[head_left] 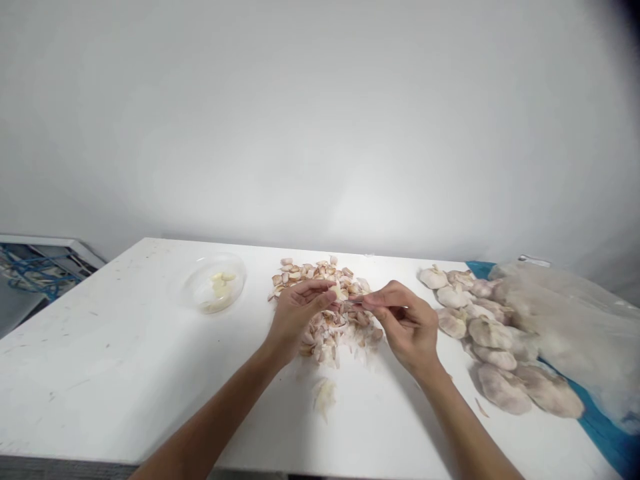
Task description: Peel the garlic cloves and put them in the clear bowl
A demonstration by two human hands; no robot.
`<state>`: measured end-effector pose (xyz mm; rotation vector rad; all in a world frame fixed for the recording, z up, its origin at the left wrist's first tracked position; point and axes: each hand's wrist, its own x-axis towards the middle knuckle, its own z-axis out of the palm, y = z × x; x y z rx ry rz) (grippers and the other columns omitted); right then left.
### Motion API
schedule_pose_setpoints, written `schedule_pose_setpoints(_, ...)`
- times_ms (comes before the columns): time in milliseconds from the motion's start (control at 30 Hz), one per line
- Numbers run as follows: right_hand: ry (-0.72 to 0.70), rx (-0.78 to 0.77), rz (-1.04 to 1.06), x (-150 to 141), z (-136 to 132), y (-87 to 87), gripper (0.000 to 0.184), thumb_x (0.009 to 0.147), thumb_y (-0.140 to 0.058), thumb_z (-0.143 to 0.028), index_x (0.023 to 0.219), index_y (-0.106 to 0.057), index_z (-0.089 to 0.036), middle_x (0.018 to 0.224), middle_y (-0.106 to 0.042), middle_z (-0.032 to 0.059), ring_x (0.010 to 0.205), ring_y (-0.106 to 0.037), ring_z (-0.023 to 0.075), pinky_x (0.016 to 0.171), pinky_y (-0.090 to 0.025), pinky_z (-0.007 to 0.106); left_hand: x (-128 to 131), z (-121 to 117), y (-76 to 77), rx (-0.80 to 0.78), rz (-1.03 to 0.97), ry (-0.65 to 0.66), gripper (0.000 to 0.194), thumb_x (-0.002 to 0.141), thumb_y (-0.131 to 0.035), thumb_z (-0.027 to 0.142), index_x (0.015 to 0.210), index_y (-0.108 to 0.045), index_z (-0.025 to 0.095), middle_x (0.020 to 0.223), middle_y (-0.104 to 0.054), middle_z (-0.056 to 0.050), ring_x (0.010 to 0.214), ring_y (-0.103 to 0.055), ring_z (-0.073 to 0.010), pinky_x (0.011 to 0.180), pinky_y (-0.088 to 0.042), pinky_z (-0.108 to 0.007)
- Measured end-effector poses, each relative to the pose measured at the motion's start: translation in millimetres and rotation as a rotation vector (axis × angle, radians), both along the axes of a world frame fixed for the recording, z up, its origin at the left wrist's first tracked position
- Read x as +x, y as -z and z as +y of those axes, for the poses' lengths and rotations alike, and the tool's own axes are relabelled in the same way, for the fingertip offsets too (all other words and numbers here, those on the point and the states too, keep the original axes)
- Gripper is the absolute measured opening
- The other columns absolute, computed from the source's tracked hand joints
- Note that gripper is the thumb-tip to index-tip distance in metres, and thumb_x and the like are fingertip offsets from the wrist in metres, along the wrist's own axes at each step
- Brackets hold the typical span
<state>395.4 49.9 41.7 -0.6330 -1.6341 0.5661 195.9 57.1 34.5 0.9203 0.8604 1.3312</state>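
Note:
My left hand [299,313] pinches a pale garlic clove [337,291] between thumb and fingers, above a spread pile of loose cloves and skins [325,340]. Closed around a thin metal tool [355,302], my right hand [407,323] holds its tip against or very near the clove. The tool is mostly hidden by my fingers, so its exact kind does not show. Below the hands, a pale bit of garlic or skin [325,395] lies on the white table.
A clear bowl [241,288] with several peeled cloves [220,285] stands left on the white table [125,373]. Whole garlic bulbs [493,333] lie at right beside a plastic bag [580,327] and blue sheet [600,427]. Blue cables [30,270] show beyond the left edge.

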Motion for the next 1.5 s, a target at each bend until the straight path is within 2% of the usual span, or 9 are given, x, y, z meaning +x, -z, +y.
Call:
schedule_pose_setpoints(233, -0.003, -0.028, -0.057, 4, 3, 2.6, 0.016, 0.095, -0.066, -0.016, 0.102, -0.075, -0.025, 0.088, -0.073, 0.0054, 0.079, -0.070, 0.0203, 0.064, -0.057, 0.035, -3, 3, -4.0, -0.032, -0.090, -0.045, 0.028, 0.073, -0.089, 0.028, 0.094, -0.076, 0.015, 0.081, -0.076, -0.002, 0.071, -0.074, -0.0141, 0.073, -0.060, -0.025)
schedule_pose_setpoints(367, 0.018, -0.038, -0.093, 7, 6, 2.0, 0.013, 0.095, -0.066, -0.017, 0.100, -0.075, -0.024, 0.085, -0.072, 0.0044, 0.076, -0.070, 0.0185, 0.058, -0.051, 0.030, -9, 10, -2.1, -0.038, -0.168, -0.126, 0.026, 0.076, -0.086, 0.028, 0.096, -0.073, 0.017, 0.088, -0.074, 0.000, 0.080, -0.074, -0.0125, 0.085, -0.061, -0.026)
schedule_pose_setpoints(467, 0.015, -0.148, -0.083, 6, 10, 3.0, 0.007, 0.095, -0.069, -0.021, 0.097, -0.075, -0.023, 0.087, -0.073, 0.0037, 0.077, -0.071, 0.0178, 0.061, -0.055, 0.029, -11, 12, -0.9, -0.046, -0.199, -0.151, 0.027, 0.078, -0.085, 0.027, 0.101, -0.073, 0.018, 0.091, -0.074, 0.000, 0.086, -0.075, -0.0131, 0.090, -0.060, -0.027)
schedule_pose_setpoints(600, 0.013, -0.294, 0.003, 3, 14, 4.5, 0.007, 0.091, -0.075, -0.027, 0.096, -0.075, -0.022, 0.092, -0.076, 0.0050, 0.084, -0.075, 0.0203, 0.074, -0.061, 0.033, -7, 7, -2.1, -0.098, -0.197, -0.103, 0.038, 0.082, -0.082, 0.026, 0.117, -0.072, 0.017, 0.092, -0.075, -0.003, 0.085, -0.075, -0.0133, 0.088, -0.061, -0.026)
schedule_pose_setpoints(833, -0.025, -0.261, 0.129, -8, 10, 1.8, 0.007, 0.092, -0.074, -0.021, 0.099, -0.074, -0.023, 0.096, -0.076, 0.0032, 0.088, -0.076, 0.0186, 0.079, -0.064, 0.031, -1, 5, 0.3, -0.116, -0.209, -0.077, 0.029, 0.076, -0.087, 0.028, 0.099, -0.073, 0.016, 0.089, -0.072, -0.001, 0.082, -0.072, -0.0125, 0.088, -0.060, -0.027)
schedule_pose_setpoints(967, 0.026, -0.253, 0.208, -17, 8, 0.4, 0.006, 0.090, -0.076, -0.021, 0.096, -0.075, -0.024, 0.096, -0.077, 0.0020, 0.089, -0.077, 0.0173, 0.079, -0.064, 0.027, 0, 3, -0.8, -0.087, -0.156, -0.077, 0.030, 0.074, -0.088, 0.030, 0.095, -0.073, 0.016, 0.086, -0.071, 0.000, 0.081, -0.069, -0.0108, 0.086, -0.057, -0.024)
schedule_pose_setpoints(1133, 0.106, -0.321, 0.321, -22, 6, 0.8, 0.007, 0.089, -0.078, -0.026, 0.094, -0.074, -0.023, 0.093, -0.078, 0.0026, 0.089, -0.078, 0.0192, 0.082, -0.064, 0.029, 3, -1, -3.2, -0.011, -0.039, -0.086, 0.027, 0.073, -0.089, 0.027, 0.094, -0.075, 0.017, 0.091, -0.075, -0.003, 0.088, -0.069, -0.0140, 0.085, -0.054, -0.024)
schedule_pose_setpoints(1300, 0.079, -0.346, 0.340, -24, 3, 1.7, 0.009, 0.089, -0.078, -0.027, 0.095, -0.073, -0.022, 0.094, -0.079, 0.0044, 0.089, -0.078, 0.0194, 0.082, -0.064, 0.030, 3, -1, 0.6, 0.079, 0.098, -0.074, 0.022, 0.077, -0.086, 0.028, 0.094, -0.076, 0.018, 0.101, -0.078, -0.005, 0.095, -0.070, -0.0162, 0.085, -0.054, -0.026)
schedule_pose_setpoints(1500, 0.052, -0.338, 0.368, -23, 5, 0.4, 0.006, 0.090, -0.077, -0.024, 0.094, -0.073, -0.023, 0.090, -0.079, 0.0027, 0.082, -0.079, 0.0176, 0.079, -0.066, 0.029, 2, -2, 3.4, 0.090, 0.121, -0.064, 0.020, 0.077, -0.086, 0.028, 0.092, -0.076, 0.019, 0.099, -0.077, -0.003, 0.092, -0.070, -0.0143, 0.081, -0.055, -0.023)
